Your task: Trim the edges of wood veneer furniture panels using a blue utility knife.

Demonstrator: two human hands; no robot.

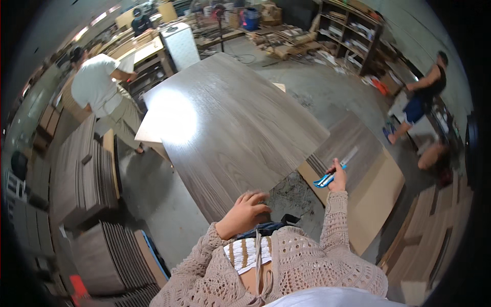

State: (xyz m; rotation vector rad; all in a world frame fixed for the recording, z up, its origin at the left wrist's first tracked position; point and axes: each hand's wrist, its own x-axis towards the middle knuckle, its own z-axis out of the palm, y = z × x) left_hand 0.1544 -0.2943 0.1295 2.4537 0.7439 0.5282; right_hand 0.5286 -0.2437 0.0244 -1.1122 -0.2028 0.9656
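A large grey-brown wood-grain panel lies on top of a stack in front of me, with a bright glare on its left part. At its near edge is my left hand, its fingers loosely bent and apart with nothing seen in them. My right hand is closed around a blue utility knife, whose blade points away to the upper right. Below the knife lies a second stack, with a grey-brown board on it and a bare tan board showing at its near side.
Stacked grey-brown panels stand at the left, with another stack nearer. Boards lean at the lower right. One person works at a bench on the left; another is at the right. Scrap covers the far floor.
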